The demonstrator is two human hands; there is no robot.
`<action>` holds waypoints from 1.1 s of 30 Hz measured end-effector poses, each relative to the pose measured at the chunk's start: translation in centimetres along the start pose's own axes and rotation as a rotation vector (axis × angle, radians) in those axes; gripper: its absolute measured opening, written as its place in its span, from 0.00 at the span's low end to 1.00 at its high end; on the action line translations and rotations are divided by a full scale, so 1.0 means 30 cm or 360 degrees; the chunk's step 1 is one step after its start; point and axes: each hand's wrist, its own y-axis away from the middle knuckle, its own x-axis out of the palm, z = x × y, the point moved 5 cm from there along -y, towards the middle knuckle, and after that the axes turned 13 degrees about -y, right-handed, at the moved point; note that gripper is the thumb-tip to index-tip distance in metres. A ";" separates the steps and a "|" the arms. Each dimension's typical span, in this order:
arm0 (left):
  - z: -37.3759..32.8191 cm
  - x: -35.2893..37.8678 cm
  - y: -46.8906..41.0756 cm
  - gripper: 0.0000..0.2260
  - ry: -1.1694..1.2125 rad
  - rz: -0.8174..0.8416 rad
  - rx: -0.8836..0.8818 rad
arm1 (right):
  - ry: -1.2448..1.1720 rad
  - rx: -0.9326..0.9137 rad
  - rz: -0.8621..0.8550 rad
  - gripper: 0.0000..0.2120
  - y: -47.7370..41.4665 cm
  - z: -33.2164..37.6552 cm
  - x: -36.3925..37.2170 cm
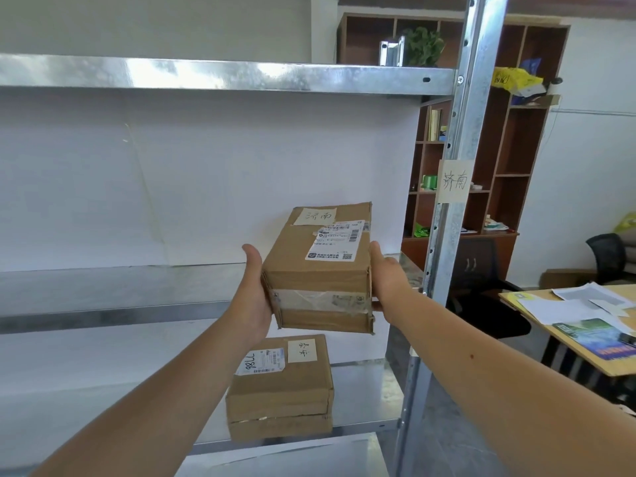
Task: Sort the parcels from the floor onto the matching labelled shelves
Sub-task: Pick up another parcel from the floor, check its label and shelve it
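I hold a cardboard parcel between my two hands, raised in front of the middle shelf of the metal rack. My left hand presses flat against its left side with the thumb up, and my right hand clamps the right side, fingers partly hidden under the box. The parcel's long axis runs from near to far, its taped short end facing me and its far end tipped slightly upward and to the right. On top sit a printed shipping label and, at the far end, a handwritten paper tag. A similar handwritten tag is stuck to the rack's right upright. On the shelf below, nearer to me, a second parcel lies flat with its own tag.
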 end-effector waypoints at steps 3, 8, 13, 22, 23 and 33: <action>0.014 -0.001 0.012 0.40 -0.0107 0.0013 0.0091 | -0.0137 0.0067 -0.0077 0.18 0.012 -0.022 -0.026; 0.045 -0.012 -0.006 0.31 -0.0248 0.0026 0.0173 | -0.0311 0.0143 -0.0109 0.14 0.045 -0.056 -0.055; 0.073 -0.064 -0.002 0.23 -0.0050 -0.0186 0.0127 | -0.0466 0.0210 -0.0064 0.13 0.060 -0.088 -0.041; 0.090 -0.140 0.061 0.09 -0.0282 -0.0941 0.0211 | -0.0723 0.0311 0.0025 0.07 0.119 -0.212 0.060; 0.082 -0.129 0.071 0.11 -0.0304 -0.0898 0.0274 | -0.0761 0.0347 0.0042 0.08 0.124 -0.232 0.080; 0.063 -0.107 0.092 0.44 -0.0171 -0.0558 0.0334 | -0.0481 0.0158 0.0062 0.18 0.159 -0.304 0.182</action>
